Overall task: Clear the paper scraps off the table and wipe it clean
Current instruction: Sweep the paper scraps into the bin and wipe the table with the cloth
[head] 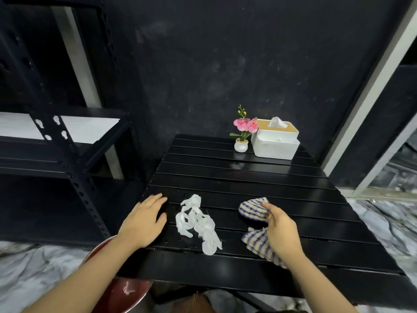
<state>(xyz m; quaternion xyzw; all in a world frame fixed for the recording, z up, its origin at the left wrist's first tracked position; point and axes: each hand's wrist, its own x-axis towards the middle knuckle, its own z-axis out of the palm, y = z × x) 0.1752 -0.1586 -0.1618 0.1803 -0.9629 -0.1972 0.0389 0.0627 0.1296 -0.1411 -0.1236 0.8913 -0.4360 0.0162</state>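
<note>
Two bare forearms reach in from the bottom of the frame over a black slatted bench (248, 177), with a reddish-brown metal bowl (117, 288) showing below its near edge at lower left. At lower centre, the left hand (144, 222) lies flat and released on the bench's left edge, fingers spread, grasping nothing. Just to its right, apart from the fingertips, sits a heap of torn white paper scraps (198, 224), its long axis running from upper left down toward the near edge at lower right. Right of the heap, the right hand (279, 231) is clenched on a crumpled blue-and-cream striped cloth (253, 211), which bulges out above and below the palm. The scraps lie between the two hands, the left hand closer; a sweep leftward toward the bowl looks the likeliest next move. Farther back, upper right of the bench, stand a small white pot of pink artificial orchids (242, 136) and a white tissue box (275, 141).
</note>
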